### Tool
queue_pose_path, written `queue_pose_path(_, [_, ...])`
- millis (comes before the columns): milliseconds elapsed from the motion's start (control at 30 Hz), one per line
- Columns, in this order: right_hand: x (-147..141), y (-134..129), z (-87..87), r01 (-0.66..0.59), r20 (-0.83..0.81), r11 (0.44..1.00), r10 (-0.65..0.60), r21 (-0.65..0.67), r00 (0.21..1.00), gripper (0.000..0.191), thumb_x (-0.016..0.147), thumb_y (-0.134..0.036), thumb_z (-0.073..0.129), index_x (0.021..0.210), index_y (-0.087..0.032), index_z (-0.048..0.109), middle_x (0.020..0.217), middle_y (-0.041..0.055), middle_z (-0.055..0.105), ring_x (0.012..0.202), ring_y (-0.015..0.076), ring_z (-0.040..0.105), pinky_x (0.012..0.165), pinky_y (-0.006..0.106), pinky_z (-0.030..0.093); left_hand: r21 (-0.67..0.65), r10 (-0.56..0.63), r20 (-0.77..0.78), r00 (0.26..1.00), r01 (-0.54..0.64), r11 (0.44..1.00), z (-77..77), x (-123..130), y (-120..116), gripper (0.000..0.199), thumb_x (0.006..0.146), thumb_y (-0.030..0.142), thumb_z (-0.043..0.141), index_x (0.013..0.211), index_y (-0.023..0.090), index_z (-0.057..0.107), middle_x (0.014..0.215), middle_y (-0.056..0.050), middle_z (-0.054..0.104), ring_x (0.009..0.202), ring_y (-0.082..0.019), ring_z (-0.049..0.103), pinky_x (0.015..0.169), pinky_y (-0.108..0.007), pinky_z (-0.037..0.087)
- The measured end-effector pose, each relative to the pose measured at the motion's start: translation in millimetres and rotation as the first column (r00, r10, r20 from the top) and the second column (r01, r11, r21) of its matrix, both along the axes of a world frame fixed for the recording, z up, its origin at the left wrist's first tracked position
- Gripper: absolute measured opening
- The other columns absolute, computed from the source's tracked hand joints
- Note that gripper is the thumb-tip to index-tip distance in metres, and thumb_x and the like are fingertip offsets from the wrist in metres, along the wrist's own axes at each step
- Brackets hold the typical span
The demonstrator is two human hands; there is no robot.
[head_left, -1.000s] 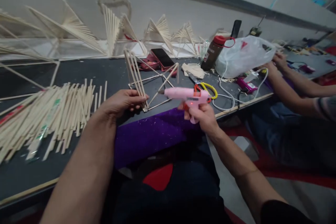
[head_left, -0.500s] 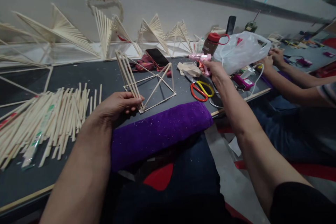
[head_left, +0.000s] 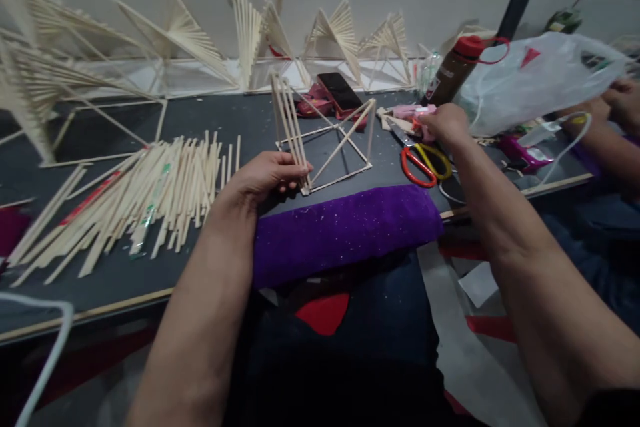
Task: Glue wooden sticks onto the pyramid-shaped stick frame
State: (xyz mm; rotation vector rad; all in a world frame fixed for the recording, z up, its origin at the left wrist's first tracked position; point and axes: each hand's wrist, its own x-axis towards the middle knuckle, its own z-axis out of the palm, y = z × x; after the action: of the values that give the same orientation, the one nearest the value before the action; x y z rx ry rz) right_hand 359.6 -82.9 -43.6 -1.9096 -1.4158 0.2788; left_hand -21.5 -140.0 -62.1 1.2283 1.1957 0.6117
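Note:
My left hand (head_left: pixel 277 173) is closed, pinching the lower near corner of a small wooden stick frame (head_left: pixel 343 177) that stands on the table. Several sticks rise side by side from that corner, leaning left. To the right, my right hand (head_left: pixel 447 123) is closed around the pink glue gun (head_left: pixel 403 111), low over the table behind the scissors (head_left: pixel 419 165). Its fingers partly cover the glue gun. The scissors have one red-orange and one yellow handle. A rolled purple cloth (head_left: pixel 345 230) lies along the table's front edge, between my forearms.
Loose wooden sticks (head_left: pixel 145 200) lie piled at left. Finished fan-shaped stick structures (head_left: pixel 333 33) line the wall. A phone (head_left: pixel 340 90), a brown bottle (head_left: pixel 450 73) and a white plastic bag (head_left: pixel 545 80) stand farther back. At right is another person's hand (head_left: pixel 623 103).
The view has swung left, so the table's contents appear farther right. My right hand has brought the glue gun down close to the table. My left hand keeps its pinch on the stick frame.

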Motion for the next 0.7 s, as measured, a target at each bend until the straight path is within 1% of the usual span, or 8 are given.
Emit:
queue_pose_path(67, [-10, -15, 8.2, 0.057, 0.121, 0.997, -0.062, 0.044, 0.991, 0.027, 0.079, -0.023, 0.064, 0.074, 0.003, 0.065, 0.088, 0.0203, 0.068, 0.099, 0.0242, 0.062, 0.081, 0.034, 0.04, 0.002, -0.009, 0.002, 1.0, 0.009, 1.0, -1.0, 0, 0, 0.013, 0.07, 0.023, 0.077, 0.076, 0.013, 0.07, 0.052, -0.001, 0.055, 0.043, -0.006, 0.043, 0.038, -0.018, 0.025])
queue_pose_path(133, [-31, -39, 14.7, -0.022, 0.204, 0.981, -0.018, 0.194, 0.979, 0.031, 0.085, -0.028, 0.058, 0.089, 0.0, 0.07, 0.088, 0.0147, 0.069, 0.088, 0.0171, 0.062, 0.077, 0.032, 0.039, 0.003, -0.012, 0.013, 1.0, 0.012, 1.0, -0.8, 0, -1, 0.012, 0.072, 0.022, 0.076, 0.077, 0.013, 0.071, 0.052, -0.001, 0.056, 0.043, -0.006, 0.043, 0.038, -0.018, 0.025])
queue_pose_path(233, [-78, -80, 14.8, -0.348, 0.037, 0.913, 0.348, 0.216, 0.937, 0.024, 0.089, -0.028, 0.057, 0.085, -0.009, 0.071, 0.068, 0.0038, 0.064, 0.06, 0.0088, 0.054, 0.063, 0.025, 0.04, 0.017, -0.014, 0.02, 1.0, 0.013, 1.0, 0.7, 1, -2, 0.013, 0.07, 0.02, 0.076, 0.08, 0.011, 0.072, 0.056, -0.003, 0.06, 0.045, -0.006, 0.047, 0.039, -0.017, 0.026])
queue_pose_path(300, [-111, -100, 7.7, -0.557, -0.028, 0.824, 0.562, 0.101, 0.827, 0.017, 0.087, -0.025, 0.061, 0.079, -0.013, 0.071, 0.064, 0.0013, 0.063, 0.058, 0.0102, 0.054, 0.061, 0.025, 0.041, 0.016, -0.017, 0.023, 1.0, 0.016, 1.0, 1.3, 1, -2, 0.017, 0.068, 0.021, 0.079, 0.081, 0.011, 0.072, 0.058, -0.003, 0.062, 0.045, -0.006, 0.048, 0.039, -0.018, 0.027])
queue_pose_path(367, [-138, -110, -2.2, -0.666, 0.006, 0.746, 0.666, 0.025, 0.746, 0.012, 0.084, -0.022, 0.064, 0.078, -0.016, 0.072, 0.072, 0.0019, 0.068, 0.065, 0.0132, 0.059, 0.064, 0.026, 0.041, 0.013, -0.02, 0.034, 0.999, 0.02, 1.0, 1.0, 1, -2, 0.02, 0.068, 0.023, 0.08, 0.081, 0.012, 0.072, 0.059, -0.004, 0.063, 0.045, -0.006, 0.049, 0.039, -0.018, 0.028])
queue_pose_path(433, [-156, -112, -11.2, -0.689, 0.09, 0.725, 0.687, -0.014, 0.721, 0.011, 0.085, -0.022, 0.064, 0.079, -0.018, 0.072, 0.08, 0.0031, 0.071, 0.074, 0.0157, 0.063, 0.069, 0.027, 0.042, 0.015, -0.026, 0.044, 0.999, 0.025, 1.0, 0.1, 1, -1, 0.019, 0.069, 0.024, 0.08, 0.081, 0.012, 0.072, 0.06, -0.003, 0.064, 0.045, -0.006, 0.049, 0.04, -0.018, 0.028])
queue_pose_path(567, [-170, -109, -20.4, -0.664, 0.214, 0.746, 0.641, 0.052, 0.737, 0.017, 0.089, -0.026, 0.058, 0.084, -0.019, 0.073, 0.085, 0.0045, 0.072, 0.08, 0.0171, 0.064, 0.073, 0.029, 0.042, 0.026, -0.026, 0.047, 0.999, 0.025, 0.999, -0.8, 1, -2, 0.01, 0.074, 0.021, 0.075, 0.08, 0.013, 0.072, 0.058, -0.002, 0.061, 0.045, -0.006, 0.049, 0.04, -0.019, 0.028])
queue_pose_path(700, [-174, -105, -25.1, -0.618, 0.063, 0.785, 0.616, 0.03, 0.785, 0.018, 0.085, -0.027, 0.062, 0.076, -0.017, 0.073, 0.072, 0.0034, 0.069, 0.065, 0.0144, 0.059, 0.062, 0.027, 0.039, 0.025, -0.028, 0.03, 0.999, 0.027, 0.999, 0.6, 2, -3, 0.007, 0.076, 0.02, 0.073, 0.078, 0.013, 0.072, 0.057, -0.002, 0.06, 0.045, -0.006, 0.049, 0.04, -0.02, 0.027])
